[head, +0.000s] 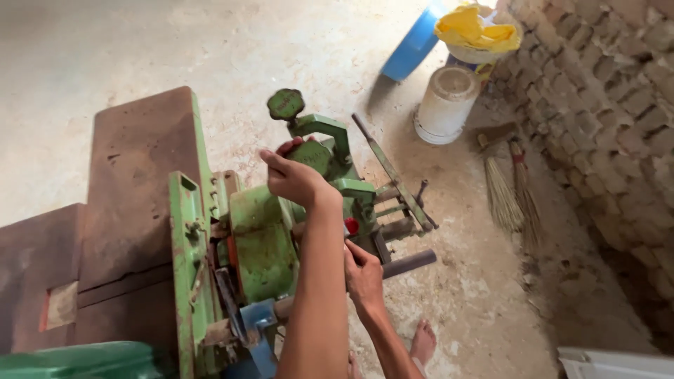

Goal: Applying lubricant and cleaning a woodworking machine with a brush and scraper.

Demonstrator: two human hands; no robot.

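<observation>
Left hand [293, 179] reaches up, fingers curled over the green machine's [263, 245] top housing. Right hand [363, 276] grips low beside the dark bar [411, 262]. Bare floor [491, 295] lies open rightward, up to the brooms [509, 186].

A dusty concrete floor [281, 49] fills most of the view. At one o'clock a white plastic bucket [445, 104] stands upright on it, just beside a rough brick wall [604, 105] that runs down the two to four o'clock side. Above the bucket, at about twelve to one o'clock, a blue round container [414, 43] leans tilted, and next to it sits a white tub holding crumpled yellow cloth [474, 29]. At three o'clock two straw brooms [511, 186] lie side by side on the floor close to the wall, bristles pointing downward. At five o'clock a white flat corner [611, 363] juts in. A bare foot [423, 342] rests at six o'clock.
</observation>
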